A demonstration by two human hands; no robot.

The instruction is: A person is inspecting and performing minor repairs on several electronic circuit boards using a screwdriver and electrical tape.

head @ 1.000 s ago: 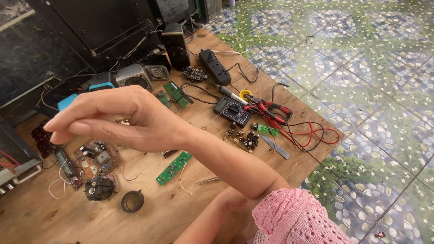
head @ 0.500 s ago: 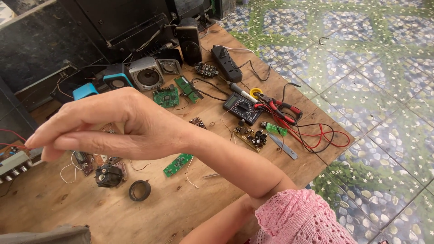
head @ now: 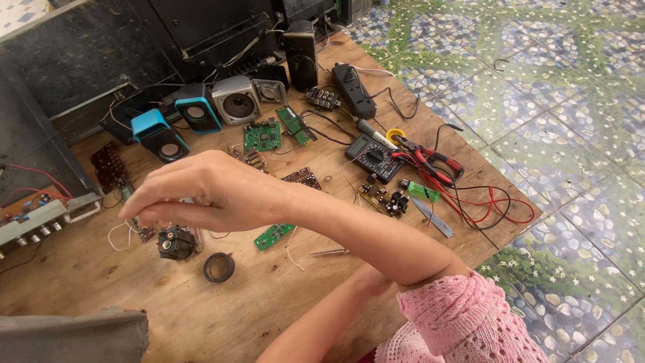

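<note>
Wooden boards are forming the surface [head: 282, 302] where a hand [head: 201, 191] is hovering palm down, fingers drooping together, its grip grasping nothing I can make out. Just beneath the fingertips a small black motor [head: 176, 243] is sitting, with a black ring [head: 219, 267] beside it and a green circuit board [head: 273, 236] nearby.

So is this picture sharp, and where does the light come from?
Head view: soft daylight, even over the wooden table, with only faint shadows under the raised right hand. Hand, meter and green board look sharp, with no motion blur. The tiled floor is brightest, slightly washed out. The dark cabinet at the back loses detail. Straight edges bend a little near the corners.
</note>
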